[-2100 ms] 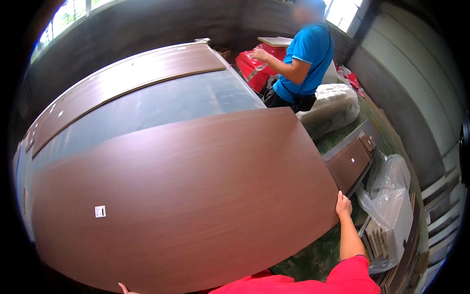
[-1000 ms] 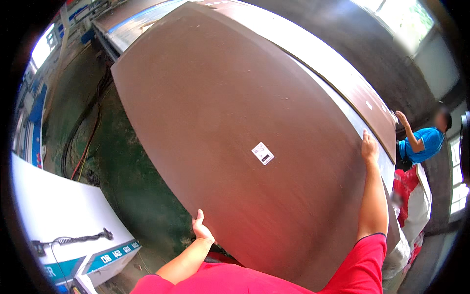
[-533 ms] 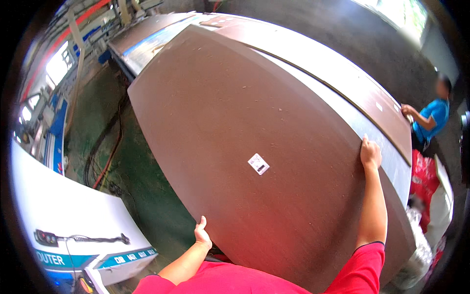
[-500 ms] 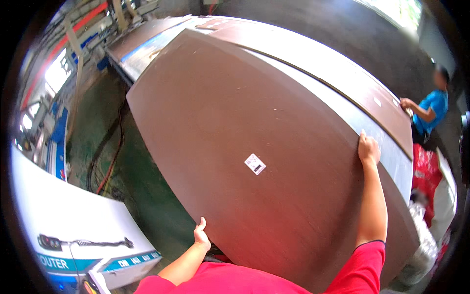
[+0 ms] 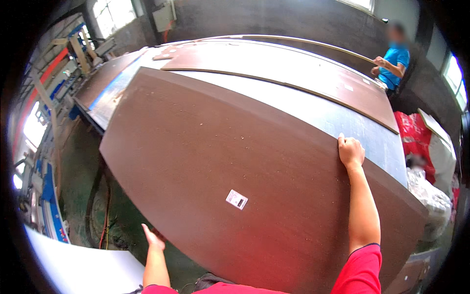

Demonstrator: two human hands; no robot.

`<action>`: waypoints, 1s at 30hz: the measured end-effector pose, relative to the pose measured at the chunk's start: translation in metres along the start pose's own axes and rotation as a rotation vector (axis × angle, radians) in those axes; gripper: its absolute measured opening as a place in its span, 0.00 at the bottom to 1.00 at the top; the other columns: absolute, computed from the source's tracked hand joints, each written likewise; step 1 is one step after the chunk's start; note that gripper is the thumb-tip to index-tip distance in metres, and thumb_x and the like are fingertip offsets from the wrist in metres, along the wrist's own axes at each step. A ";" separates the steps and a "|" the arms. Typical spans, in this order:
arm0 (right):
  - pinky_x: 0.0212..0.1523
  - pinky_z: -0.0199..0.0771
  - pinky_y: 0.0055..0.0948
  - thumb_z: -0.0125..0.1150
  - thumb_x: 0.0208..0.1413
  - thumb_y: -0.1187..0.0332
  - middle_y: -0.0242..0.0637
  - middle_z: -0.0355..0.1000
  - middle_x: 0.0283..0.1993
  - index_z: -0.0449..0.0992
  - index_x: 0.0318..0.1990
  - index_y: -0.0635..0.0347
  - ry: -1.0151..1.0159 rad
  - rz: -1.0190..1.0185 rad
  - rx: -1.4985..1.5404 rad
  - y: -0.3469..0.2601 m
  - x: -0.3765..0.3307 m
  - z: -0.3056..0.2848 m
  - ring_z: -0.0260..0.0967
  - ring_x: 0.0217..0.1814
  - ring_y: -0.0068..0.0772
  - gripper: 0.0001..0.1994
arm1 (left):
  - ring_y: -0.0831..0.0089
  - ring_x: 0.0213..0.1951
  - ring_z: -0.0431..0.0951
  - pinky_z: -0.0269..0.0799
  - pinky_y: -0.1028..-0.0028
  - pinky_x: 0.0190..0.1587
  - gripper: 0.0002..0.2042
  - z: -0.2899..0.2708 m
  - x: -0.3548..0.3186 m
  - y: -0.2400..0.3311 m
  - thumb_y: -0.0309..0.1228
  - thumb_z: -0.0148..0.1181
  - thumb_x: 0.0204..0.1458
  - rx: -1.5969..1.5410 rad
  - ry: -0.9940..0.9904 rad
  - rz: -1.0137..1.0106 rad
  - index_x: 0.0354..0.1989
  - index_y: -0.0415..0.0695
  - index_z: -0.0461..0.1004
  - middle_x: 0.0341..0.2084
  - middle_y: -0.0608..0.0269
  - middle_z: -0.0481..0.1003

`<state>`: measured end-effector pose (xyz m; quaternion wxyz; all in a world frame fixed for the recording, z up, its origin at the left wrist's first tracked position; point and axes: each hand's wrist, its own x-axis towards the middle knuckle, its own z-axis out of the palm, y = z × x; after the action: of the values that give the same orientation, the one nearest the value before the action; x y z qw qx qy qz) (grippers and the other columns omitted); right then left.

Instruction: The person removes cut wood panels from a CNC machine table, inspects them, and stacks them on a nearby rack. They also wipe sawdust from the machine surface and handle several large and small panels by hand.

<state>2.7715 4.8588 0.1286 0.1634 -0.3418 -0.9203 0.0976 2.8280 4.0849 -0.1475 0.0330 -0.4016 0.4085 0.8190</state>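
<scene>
Right hand clamps the far edge of 1 brown board, table beyond it; left hand meets the near edge (grip unclear); board seemingly tilted, not yet released

Worktable: long, with a smooth grey top. Far side: one long brown board lies flat, lengthwise; small brown pieces lie near its left end. Near side: a large brown panel overlaps the top; contact cannot be determined. Floor: green, with dark and red cables lying along it
</scene>
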 end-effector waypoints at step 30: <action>0.54 0.70 0.49 0.40 0.61 0.50 0.55 0.77 0.42 0.82 0.36 0.63 0.251 0.381 -0.083 0.055 -0.122 -0.036 0.73 0.49 0.61 0.27 | 0.54 0.70 0.51 0.50 0.48 0.68 0.48 0.184 0.096 0.095 0.72 0.42 0.52 0.142 -0.425 -0.116 0.73 0.49 0.49 0.73 0.59 0.49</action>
<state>2.9048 4.8213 0.1176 0.2409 -0.5251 -0.8150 0.0457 2.6106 4.1238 -0.0894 0.1937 -0.2395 0.4253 0.8510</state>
